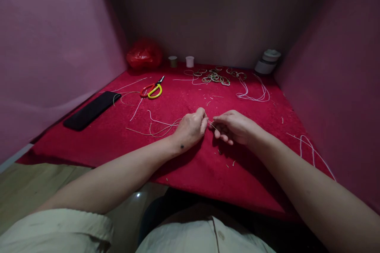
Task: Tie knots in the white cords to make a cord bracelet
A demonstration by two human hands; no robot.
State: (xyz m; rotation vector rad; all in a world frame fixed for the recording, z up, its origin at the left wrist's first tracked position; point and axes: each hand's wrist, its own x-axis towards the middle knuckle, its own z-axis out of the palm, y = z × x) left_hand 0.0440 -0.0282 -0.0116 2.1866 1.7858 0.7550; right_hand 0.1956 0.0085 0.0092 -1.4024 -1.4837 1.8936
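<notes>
Thin pale cords (pixel 163 123) trail leftward over the red cloth from under my left hand (pixel 193 126). That hand is closed in a fist-like pinch around them. A short stretch of cord spans the small gap to my right hand (pixel 230 126), whose thumb and forefinger pinch it while the other fingers curl loosely below. Both hands are close together above the middle of the cloth. What sits inside the left fist is hidden.
On the red cloth (pixel 252 182) lie red-and-yellow-handled scissors (pixel 152 89), a black phone-like slab (pixel 92 110), braided cord loops (pixel 215 78) and white cord (pixel 253 97). Behind stand a red plastic bag (pixel 144 54), two spools (pixel 190 61) and a white container (pixel 268 62). Pink walls flank the table.
</notes>
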